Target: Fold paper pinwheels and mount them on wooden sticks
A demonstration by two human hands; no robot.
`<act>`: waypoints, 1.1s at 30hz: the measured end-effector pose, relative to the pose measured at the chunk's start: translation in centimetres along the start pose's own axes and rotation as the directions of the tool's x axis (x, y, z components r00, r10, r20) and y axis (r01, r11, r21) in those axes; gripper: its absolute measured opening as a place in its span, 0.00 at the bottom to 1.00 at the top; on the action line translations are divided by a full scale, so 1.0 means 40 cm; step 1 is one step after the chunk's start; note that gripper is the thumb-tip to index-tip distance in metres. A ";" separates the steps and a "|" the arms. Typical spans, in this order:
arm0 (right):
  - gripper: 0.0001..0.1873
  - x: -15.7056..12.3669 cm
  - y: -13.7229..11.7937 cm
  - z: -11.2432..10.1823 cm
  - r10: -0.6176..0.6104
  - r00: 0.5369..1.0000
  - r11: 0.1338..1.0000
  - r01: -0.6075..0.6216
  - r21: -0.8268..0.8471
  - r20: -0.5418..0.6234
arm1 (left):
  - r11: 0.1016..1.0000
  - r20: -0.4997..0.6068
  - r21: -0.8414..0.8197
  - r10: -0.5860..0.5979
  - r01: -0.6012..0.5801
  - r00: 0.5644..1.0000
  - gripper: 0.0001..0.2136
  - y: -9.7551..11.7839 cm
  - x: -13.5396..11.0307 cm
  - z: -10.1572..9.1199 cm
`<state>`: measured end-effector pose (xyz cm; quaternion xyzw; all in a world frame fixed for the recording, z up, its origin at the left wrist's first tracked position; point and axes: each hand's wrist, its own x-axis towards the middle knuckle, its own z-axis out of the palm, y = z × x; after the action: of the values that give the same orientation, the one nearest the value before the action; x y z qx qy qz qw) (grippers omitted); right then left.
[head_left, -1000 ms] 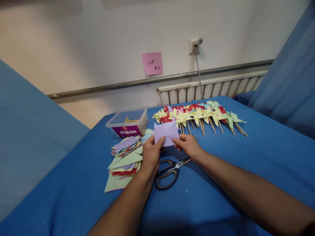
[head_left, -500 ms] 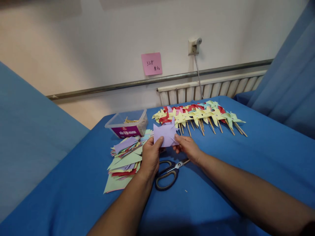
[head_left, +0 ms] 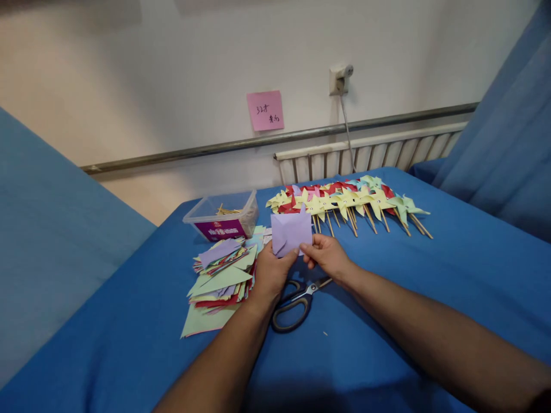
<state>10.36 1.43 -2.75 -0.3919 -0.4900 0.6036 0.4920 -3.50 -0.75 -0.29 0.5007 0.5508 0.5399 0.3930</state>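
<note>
Purple paper is what we see between the two hands, raised above the table, roughly square, with a pointed flap sticking up behind it. The left hand grips its lower edge, thumb in front; the right hand pinches the lower right corner between thumb and fingers. Below them, black-handled scissors lie on the blue cloth. Beside the left hand we find a stack of coloured papers, and behind that a clear plastic box holding thin sticks. Its purple label carries white characters too blurred for us to read. Rows of pinwheels lie farther back. On the wall, a pink note shows handwriting: we read "32", then characters we cannot make out.
</note>
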 end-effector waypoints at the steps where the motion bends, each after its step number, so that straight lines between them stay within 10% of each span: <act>1: 0.19 -0.001 0.000 0.001 0.004 1.000 1.000 -0.004 0.009 0.000 | 0.999 -0.004 0.034 0.014 -0.014 1.000 0.21 -0.002 0.001 -0.001; 33: 0.16 -0.009 -0.004 -0.006 -0.017 0.987 0.999 0.011 0.040 0.158 | 0.978 -0.033 -0.191 -0.097 0.089 0.995 0.21 -0.001 0.018 -0.007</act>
<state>10.69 1.15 -2.67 -0.3297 -0.5185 0.6385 0.4634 -3.93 -0.10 -0.24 0.4234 0.5278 0.5812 0.4520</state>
